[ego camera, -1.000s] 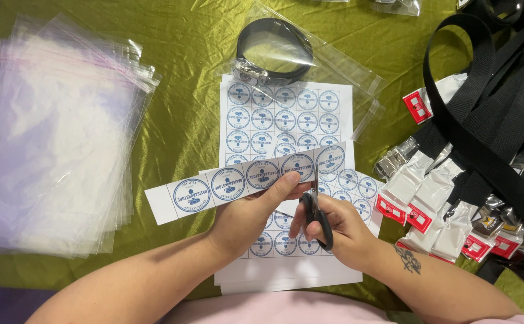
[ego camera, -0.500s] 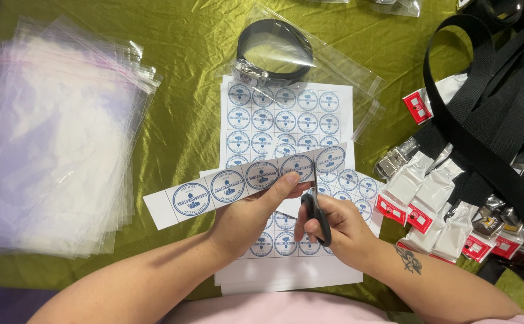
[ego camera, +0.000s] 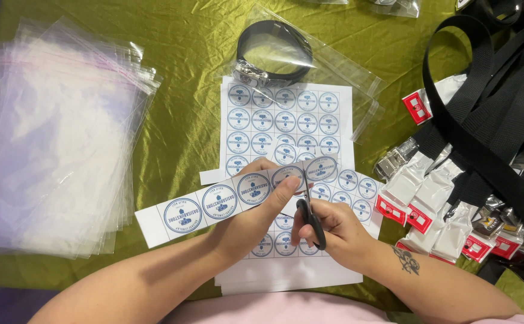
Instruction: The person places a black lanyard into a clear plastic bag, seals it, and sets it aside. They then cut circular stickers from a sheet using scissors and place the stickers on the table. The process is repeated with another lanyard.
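Note:
My left hand (ego camera: 256,216) pinches a white paper strip (ego camera: 214,204) printed with a row of round blue stickers and holds it slanted above the table. My right hand (ego camera: 334,231) grips black-handled scissors (ego camera: 311,216). Their blades point up and meet the strip between two stickers near its right end. Under both hands lie white sticker sheets (ego camera: 286,120) with rows of the same round blue stickers.
A thick stack of clear zip bags (ego camera: 57,144) fills the left. A black belt in a clear bag (ego camera: 277,54) lies behind the sheets. Black straps (ego camera: 490,120) and several small red-and-white packets (ego camera: 424,198) crowd the right. An olive-green cloth (ego camera: 184,66) covers the table.
The strip has slid left through my left hand, and the scissors now cut one sticker farther along it. Both hands stay in about the same place.

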